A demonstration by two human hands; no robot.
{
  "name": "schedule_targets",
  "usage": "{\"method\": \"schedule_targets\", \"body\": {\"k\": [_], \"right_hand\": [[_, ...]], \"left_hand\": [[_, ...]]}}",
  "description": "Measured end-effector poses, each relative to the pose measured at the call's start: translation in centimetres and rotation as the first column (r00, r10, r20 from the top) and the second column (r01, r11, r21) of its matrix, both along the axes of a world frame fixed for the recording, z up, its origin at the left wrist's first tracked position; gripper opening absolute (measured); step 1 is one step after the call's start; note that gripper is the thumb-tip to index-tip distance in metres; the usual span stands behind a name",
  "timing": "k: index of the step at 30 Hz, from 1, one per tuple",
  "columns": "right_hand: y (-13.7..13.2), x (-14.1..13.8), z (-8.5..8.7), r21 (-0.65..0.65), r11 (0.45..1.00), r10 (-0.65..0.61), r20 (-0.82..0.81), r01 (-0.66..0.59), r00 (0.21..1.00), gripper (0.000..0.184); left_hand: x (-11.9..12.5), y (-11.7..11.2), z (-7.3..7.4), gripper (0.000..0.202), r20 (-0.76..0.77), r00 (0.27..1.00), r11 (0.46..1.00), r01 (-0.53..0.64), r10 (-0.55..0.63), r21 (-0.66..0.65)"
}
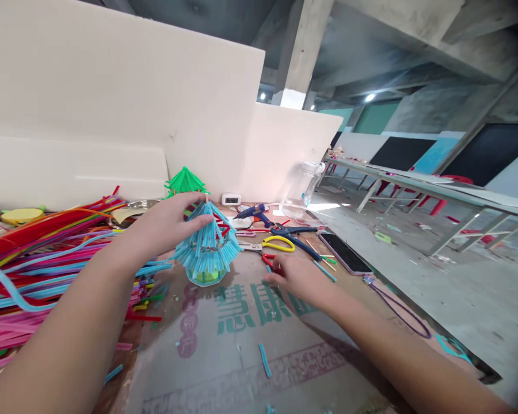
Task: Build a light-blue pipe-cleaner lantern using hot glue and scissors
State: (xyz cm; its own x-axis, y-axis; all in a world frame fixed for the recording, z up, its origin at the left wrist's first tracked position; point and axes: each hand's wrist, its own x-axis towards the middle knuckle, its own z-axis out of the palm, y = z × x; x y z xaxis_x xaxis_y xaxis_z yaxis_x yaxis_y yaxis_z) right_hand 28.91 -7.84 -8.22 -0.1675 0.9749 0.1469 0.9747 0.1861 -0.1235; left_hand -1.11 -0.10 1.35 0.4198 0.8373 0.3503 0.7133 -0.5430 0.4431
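Observation:
A small two-tiered blue pagoda made of pipe cleaners stands upright on the printed sheet, with something yellow-green inside its base. My left hand grips its pointed roof from the left, thumb toward me and fingers partly hidden behind. Over the sheet to the right, my right hand has its thumb and index finger apart. Its fingertips are beside a red-handled tool, mostly covered by the hand; whether they touch it is unclear. Scissors with yellow handles lie just beyond.
Pipe cleaners in many colours pile up on the left. A green pipe-cleaner roof is behind the pagoda. Farther back are a small digital clock, a blue glue gun and a clear bottle. A phone lies near the right edge.

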Motion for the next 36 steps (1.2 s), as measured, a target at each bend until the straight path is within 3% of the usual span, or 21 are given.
{"method": "schedule_targets", "body": {"k": [4, 7, 10, 13, 16, 19, 22, 25, 28, 36], "right_hand": [[-0.8, -1.1, -1.2, 0.022, 0.999, 0.044, 0.015, -0.045, 0.999, 0.009], [-0.8, -1.3, -1.1, 0.012, 0.994, 0.108, 0.007, -0.108, 0.994, 0.011], [-0.7, -1.6, 0.2, 0.074, 0.991, 0.114, -0.016, -0.112, 0.993, 0.009], [-0.4, -3.0, 2.8, 0.164, 0.984, 0.094, -0.202, -0.061, 0.975, 0.012], [0.3, -5.2, 5.7, 0.278, 0.955, 0.228, -0.461, -0.104, 0.858, 0.013], [1.1, -7.1, 7.6, 0.311, 0.938, 0.331, -0.666, -0.155, 0.668, 0.015], [2.0, -8.2, 8.2, 0.241, 0.941, 0.325, -0.841, -0.238, 0.433, 0.022], [2.8, -8.7, 7.6, 0.189, 0.951, 0.264, -0.907, -0.243, 0.329, 0.020], [3.0, -8.9, 6.5, 0.179, 0.961, 0.246, -0.902, -0.212, 0.354, 0.024], [1.6, -9.4, 3.1, 0.185, 0.966, 0.254, -0.815, -0.181, 0.522, 0.036]], "left_hand": [[0.0, -0.4, 0.2, 0.058, 0.026, 0.999, 0.999, 0.043, -0.043, -0.002], [0.0, -0.6, 0.3, 0.057, 0.036, 0.998, 0.999, 0.052, -0.052, -0.008], [0.0, -0.7, 0.4, 0.054, 0.047, 0.997, 0.998, 0.068, -0.067, -0.011], [0.0, -0.7, 0.4, 0.052, 0.065, 0.994, 0.996, 0.091, -0.090, -0.015], [0.0, -0.6, 0.3, 0.052, 0.082, 0.992, 0.995, 0.096, -0.095, -0.015], [0.1, -0.5, 0.2, 0.052, 0.080, 0.993, 0.996, 0.090, -0.089, -0.016], [0.1, -0.2, 0.0, 0.053, 0.071, 0.994, 0.996, 0.087, -0.085, -0.013], [0.1, 0.1, -0.2, 0.053, 0.071, 0.994, 0.997, 0.082, -0.082, 0.002], [0.1, 0.2, -0.3, 0.054, 0.062, 0.996, 0.997, 0.070, -0.071, 0.024], [0.2, -0.4, 0.0, 0.055, 0.021, 0.999, 0.999, 0.023, -0.024, 0.022]]}}
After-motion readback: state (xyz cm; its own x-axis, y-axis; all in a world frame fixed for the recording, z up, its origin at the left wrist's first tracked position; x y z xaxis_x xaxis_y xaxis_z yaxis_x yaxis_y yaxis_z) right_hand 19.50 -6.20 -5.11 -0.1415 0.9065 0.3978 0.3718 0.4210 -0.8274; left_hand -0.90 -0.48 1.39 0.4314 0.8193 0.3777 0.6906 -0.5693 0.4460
